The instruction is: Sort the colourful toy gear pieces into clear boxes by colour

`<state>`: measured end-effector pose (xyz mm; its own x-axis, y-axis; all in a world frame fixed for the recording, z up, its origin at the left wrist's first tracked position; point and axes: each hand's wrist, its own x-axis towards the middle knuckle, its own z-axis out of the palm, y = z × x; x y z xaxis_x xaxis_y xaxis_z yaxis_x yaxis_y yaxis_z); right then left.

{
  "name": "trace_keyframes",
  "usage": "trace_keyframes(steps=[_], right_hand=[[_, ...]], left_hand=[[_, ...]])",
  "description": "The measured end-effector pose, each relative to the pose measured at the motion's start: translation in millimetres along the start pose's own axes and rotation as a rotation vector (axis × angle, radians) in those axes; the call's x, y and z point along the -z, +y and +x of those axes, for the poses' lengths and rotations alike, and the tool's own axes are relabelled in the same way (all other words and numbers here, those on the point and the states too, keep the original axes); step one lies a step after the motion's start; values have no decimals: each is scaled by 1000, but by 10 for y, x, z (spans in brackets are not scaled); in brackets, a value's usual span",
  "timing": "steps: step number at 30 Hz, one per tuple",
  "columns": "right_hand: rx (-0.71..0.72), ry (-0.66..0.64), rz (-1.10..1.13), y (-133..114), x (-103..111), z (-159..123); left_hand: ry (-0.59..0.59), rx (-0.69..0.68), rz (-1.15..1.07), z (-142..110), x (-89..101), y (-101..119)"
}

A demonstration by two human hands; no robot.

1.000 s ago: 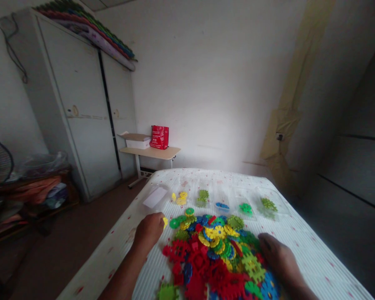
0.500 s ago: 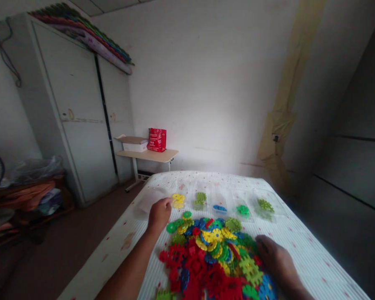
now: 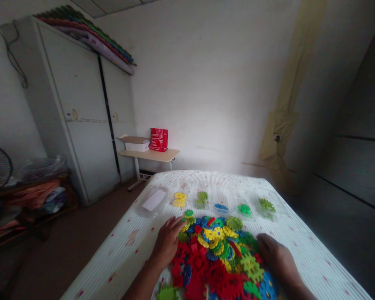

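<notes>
A heap of flat plastic gear-shaped pieces (image 3: 217, 254) in red, yellow, green and blue lies on a white striped bed (image 3: 125, 250). My left hand (image 3: 168, 239) rests on the heap's left edge, fingers stretched over red and green pieces, holding nothing I can see. My right hand (image 3: 276, 258) lies palm down on the heap's right side, over light green and blue pieces, fingers flat. Beyond the heap stand clear trays in a row: yellow pieces (image 3: 178, 199), olive-green pieces (image 3: 201, 197), a blue piece (image 3: 221, 207), green pieces (image 3: 244, 209) and light green pieces (image 3: 267, 204).
A clear lid or tray with a white card (image 3: 153, 201) lies at the row's left end. A small side table (image 3: 150, 154) with a red bag (image 3: 158, 139) and a box stands by the far wall. A grey wardrobe (image 3: 81, 116) and cluttered shelf (image 3: 34, 196) are to the left.
My left hand reached out to the yellow tray, then drew back onto the heap's left edge. The small yellow piece seen by its fingers earlier is gone from them. My right hand stayed put.
</notes>
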<state>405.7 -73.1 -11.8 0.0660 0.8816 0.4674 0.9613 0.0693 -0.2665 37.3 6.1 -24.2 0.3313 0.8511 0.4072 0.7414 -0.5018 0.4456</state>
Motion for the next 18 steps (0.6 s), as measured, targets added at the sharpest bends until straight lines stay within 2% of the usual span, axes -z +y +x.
trace_keyframes(steps=[7, 18], right_hand=[[-33, -55, 7, -42, 54, 18], [-30, -34, 10, -1, 12, -2]], left_hand=[[-7, 16, 0, -27, -40, -54], [52, 104, -67, -26, 6, -1]])
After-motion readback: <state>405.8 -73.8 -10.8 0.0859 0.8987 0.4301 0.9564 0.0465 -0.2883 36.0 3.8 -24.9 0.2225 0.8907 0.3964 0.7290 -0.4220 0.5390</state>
